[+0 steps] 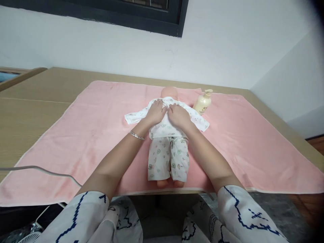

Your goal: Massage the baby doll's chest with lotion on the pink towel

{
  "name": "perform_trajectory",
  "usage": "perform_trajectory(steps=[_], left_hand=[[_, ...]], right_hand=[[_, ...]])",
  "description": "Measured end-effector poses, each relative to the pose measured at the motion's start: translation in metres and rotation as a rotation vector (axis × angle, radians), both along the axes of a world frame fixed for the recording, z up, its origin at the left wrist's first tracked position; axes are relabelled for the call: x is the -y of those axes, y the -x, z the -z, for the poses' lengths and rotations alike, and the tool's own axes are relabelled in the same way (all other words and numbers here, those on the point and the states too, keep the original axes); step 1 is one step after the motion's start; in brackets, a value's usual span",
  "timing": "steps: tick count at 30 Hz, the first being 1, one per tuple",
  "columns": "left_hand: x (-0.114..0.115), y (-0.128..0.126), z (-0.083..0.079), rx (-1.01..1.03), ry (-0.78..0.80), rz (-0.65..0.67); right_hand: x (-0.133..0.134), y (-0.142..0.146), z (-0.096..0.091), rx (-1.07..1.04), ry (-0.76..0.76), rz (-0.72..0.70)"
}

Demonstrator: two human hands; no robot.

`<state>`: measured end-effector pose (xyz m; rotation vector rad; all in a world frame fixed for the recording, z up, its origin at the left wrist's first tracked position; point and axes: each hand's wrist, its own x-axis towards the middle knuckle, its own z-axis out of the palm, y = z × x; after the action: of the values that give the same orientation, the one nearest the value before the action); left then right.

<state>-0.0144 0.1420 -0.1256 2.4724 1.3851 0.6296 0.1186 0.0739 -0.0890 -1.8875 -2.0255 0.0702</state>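
A baby doll (169, 92) lies stretched out on a pink cloth, its bald head away from me and its feet toward me. It wears a white printed long-sleeved shirt (162, 130) and matching trousers (159, 158). My left hand (156, 112) rests on the upper left of the shirt, fingers stretched forward. Beside it, my right hand (179, 115) lies on the upper right of the shirt, fingers laid over the fabric. Both hands press flat on the doll's upper body and hold nothing. Whether its front or back faces up, I cannot tell.
A cream pump bottle (203, 102) stands on the pink cloth (101, 111), right of the doll near its sleeve. The cloth covers much of a wooden table (32, 98). A grey cable (45, 171) runs across the front left. A white wall (215, 50) rises behind.
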Motion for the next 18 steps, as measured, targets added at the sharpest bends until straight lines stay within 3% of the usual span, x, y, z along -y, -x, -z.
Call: perform_trajectory(steps=[6,12,15,18], left_hand=[[0.034,-0.017,-0.009,-0.102,-0.159,0.026],[0.008,-0.009,-0.005,0.095,0.036,-0.033],[0.003,-0.009,0.004,0.18,-0.013,-0.124],[0.013,-0.016,0.008,0.175,-0.096,-0.179]], right_hand=[[-0.032,-0.028,0.026,-0.126,-0.07,-0.039],[-0.006,0.004,0.014,0.031,-0.114,0.005],[0.001,0.011,0.008,0.008,-0.096,0.007],[-0.011,-0.003,0.015,-0.078,-0.076,0.007]])
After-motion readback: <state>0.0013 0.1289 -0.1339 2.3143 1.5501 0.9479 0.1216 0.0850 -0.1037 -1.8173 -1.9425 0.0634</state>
